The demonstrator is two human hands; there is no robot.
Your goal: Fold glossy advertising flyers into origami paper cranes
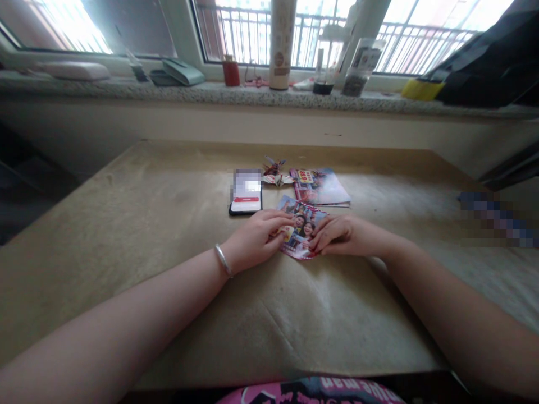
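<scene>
A colourful printed sheet of paper (300,240), with photos of people on it, lies on the table between my hands. It sits at an angle, and its lower edge points toward me. My left hand (257,234), with a silver bangle at the wrist, grips the sheet's left side, fingers over the top. At the right edge, the curled fingers and thumb of my right hand (346,235) pinch the paper. Just beyond are a phone (247,206) with a lit screen, a folded paper figure (275,173) and a small stack of similar printed sheets (326,191).
The tan-covered table (168,224) reaches to the wall below the window. On the speckled sill (244,98) stand a tall cylinder (282,45), a red bottle (231,72), clear containers and a green case (181,72). A blurred strip (499,219) lies at the table's right side.
</scene>
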